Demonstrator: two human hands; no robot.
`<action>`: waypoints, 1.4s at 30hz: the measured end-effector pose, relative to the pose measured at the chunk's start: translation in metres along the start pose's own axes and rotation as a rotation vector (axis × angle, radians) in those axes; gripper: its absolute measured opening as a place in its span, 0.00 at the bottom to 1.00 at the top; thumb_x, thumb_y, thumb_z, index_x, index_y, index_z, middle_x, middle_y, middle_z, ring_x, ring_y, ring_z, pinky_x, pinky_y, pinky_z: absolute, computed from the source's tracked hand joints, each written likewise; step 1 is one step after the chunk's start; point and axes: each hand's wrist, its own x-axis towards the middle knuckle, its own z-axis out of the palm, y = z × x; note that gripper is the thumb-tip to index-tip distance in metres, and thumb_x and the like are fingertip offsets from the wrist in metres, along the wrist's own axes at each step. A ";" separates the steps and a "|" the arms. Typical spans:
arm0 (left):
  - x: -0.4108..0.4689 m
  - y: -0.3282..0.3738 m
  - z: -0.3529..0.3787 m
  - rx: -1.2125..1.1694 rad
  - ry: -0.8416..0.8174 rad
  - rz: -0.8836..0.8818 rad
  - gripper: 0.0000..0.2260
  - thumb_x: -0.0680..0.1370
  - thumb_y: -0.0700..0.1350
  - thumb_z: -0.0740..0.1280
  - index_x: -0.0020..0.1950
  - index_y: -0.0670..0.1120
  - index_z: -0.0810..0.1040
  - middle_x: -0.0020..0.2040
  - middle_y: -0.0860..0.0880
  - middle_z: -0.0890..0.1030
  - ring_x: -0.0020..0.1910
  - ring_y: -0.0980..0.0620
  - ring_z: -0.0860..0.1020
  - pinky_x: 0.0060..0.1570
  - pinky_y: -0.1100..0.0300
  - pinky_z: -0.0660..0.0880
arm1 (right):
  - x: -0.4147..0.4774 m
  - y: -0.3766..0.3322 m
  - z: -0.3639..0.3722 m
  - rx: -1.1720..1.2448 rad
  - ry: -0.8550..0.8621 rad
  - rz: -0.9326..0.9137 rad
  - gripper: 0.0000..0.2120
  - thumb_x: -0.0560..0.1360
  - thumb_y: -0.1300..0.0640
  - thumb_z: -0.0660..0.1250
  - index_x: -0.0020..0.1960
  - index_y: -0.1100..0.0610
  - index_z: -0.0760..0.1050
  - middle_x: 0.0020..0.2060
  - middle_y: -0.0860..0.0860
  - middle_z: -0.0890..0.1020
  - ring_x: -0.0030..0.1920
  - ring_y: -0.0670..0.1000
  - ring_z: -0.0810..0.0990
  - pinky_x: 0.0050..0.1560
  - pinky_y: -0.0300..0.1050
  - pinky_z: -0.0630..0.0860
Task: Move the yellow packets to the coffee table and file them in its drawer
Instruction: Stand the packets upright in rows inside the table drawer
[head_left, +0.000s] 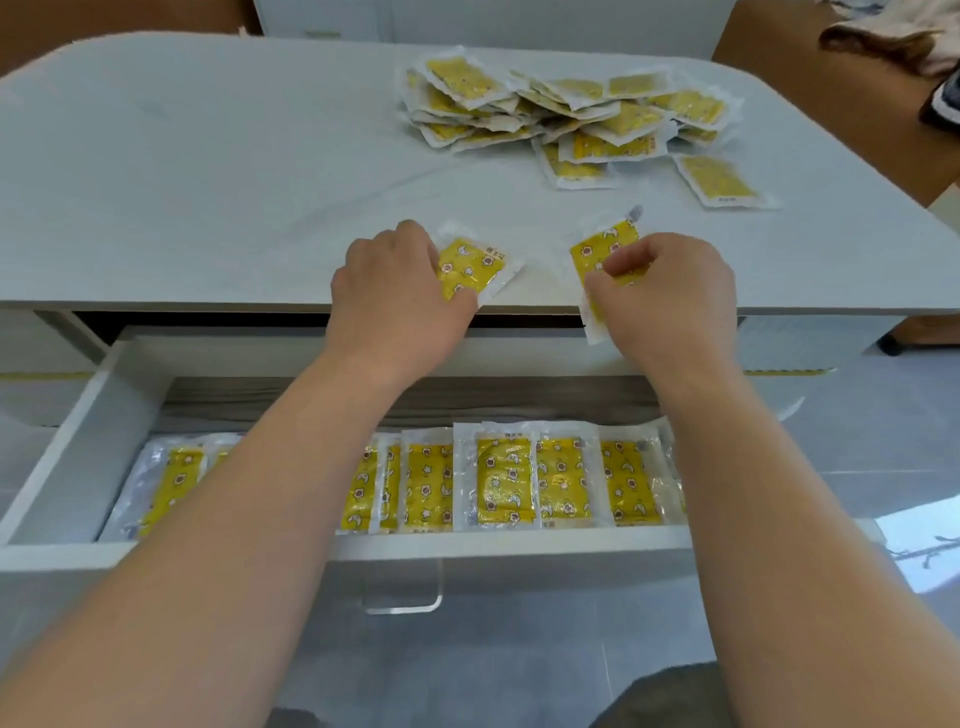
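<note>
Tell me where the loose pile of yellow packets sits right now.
Head view: the pile of yellow packets lies on the far right of the coffee table, beyond the right hand and the open drawer.

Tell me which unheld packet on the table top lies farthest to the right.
The single packet lying flat just off the near right corner of the pile; the others overlap in the pile.

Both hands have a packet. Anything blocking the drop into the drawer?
Nothing visible. The left hand grips the left packet, the right hand pinches the right packet, both at the table edge; the drawer is open below. Filed packets line its front; the strip behind looks bare.
</note>
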 end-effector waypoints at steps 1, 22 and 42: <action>0.000 -0.002 -0.002 -0.060 0.024 -0.022 0.22 0.75 0.53 0.72 0.64 0.46 0.71 0.59 0.47 0.77 0.61 0.45 0.71 0.58 0.47 0.73 | 0.000 -0.004 -0.001 0.012 -0.013 -0.020 0.07 0.78 0.55 0.67 0.52 0.51 0.83 0.48 0.47 0.82 0.44 0.47 0.78 0.46 0.44 0.75; -0.022 -0.023 -0.072 -0.584 -0.556 -0.394 0.15 0.72 0.33 0.70 0.59 0.36 0.82 0.50 0.38 0.86 0.55 0.38 0.84 0.62 0.45 0.79 | -0.020 -0.009 -0.009 0.608 -0.825 0.119 0.30 0.71 0.67 0.76 0.69 0.51 0.72 0.50 0.53 0.88 0.50 0.56 0.88 0.57 0.60 0.82; -0.023 -0.085 0.002 -0.143 -0.793 -0.478 0.12 0.74 0.32 0.74 0.55 0.41 0.80 0.49 0.39 0.85 0.46 0.41 0.85 0.46 0.47 0.84 | -0.037 -0.016 0.045 0.138 -0.932 0.185 0.11 0.78 0.61 0.70 0.56 0.48 0.76 0.46 0.50 0.88 0.44 0.53 0.88 0.47 0.52 0.86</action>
